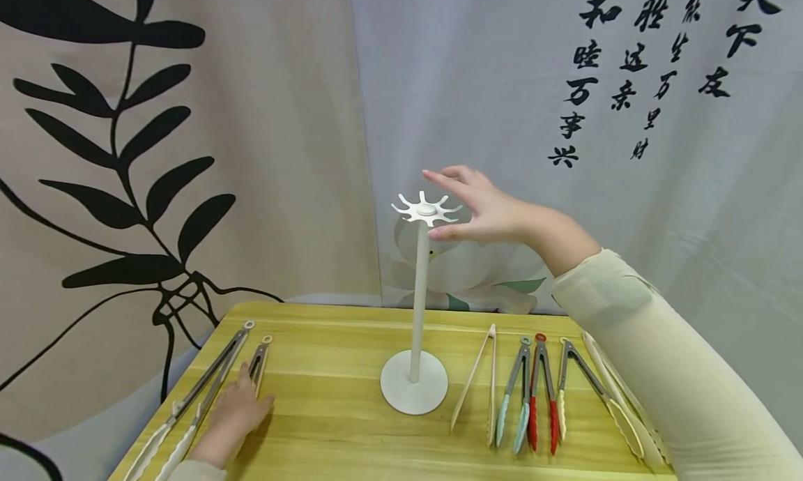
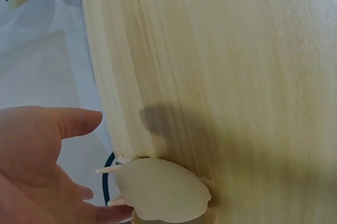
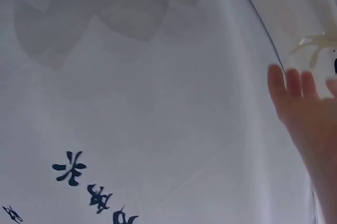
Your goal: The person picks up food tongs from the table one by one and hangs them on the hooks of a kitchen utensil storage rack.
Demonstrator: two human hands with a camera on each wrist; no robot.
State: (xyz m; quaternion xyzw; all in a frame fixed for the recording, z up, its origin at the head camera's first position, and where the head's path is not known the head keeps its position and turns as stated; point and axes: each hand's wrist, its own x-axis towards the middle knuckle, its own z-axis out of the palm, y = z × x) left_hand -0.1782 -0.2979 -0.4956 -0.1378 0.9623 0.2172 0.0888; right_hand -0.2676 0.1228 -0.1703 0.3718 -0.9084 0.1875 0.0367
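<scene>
A white stand point(image 1: 419, 293) with a round base and a ring of curved hooks point(image 1: 426, 209) on top rises from the wooden table. My right hand point(image 1: 489, 205) is beside the hooks, thumb and fingers spread, holding nothing; the right wrist view catches its fingers near a pale hook point(image 3: 316, 41). At the left, my left hand point(image 1: 241, 408) reaches to small tongs point(image 1: 260, 359) with a broad beige head point(image 2: 163, 190). Its thumb stands away from them, while the fingers reach the tongs' side, partly hidden. Long metal tongs with whitish tips point(image 1: 210, 390) lie just left of that hand.
Right of the stand lie beige tongs point(image 1: 492, 383), light-blue-tipped tongs point(image 1: 523, 394), red-tipped tongs point(image 1: 553, 404) and cream-tipped tongs point(image 1: 590, 373). Another pale pair point(image 1: 627, 397) is partly behind my right sleeve. A printed curtain point(image 1: 301, 153) hangs behind the table point(image 1: 326, 411).
</scene>
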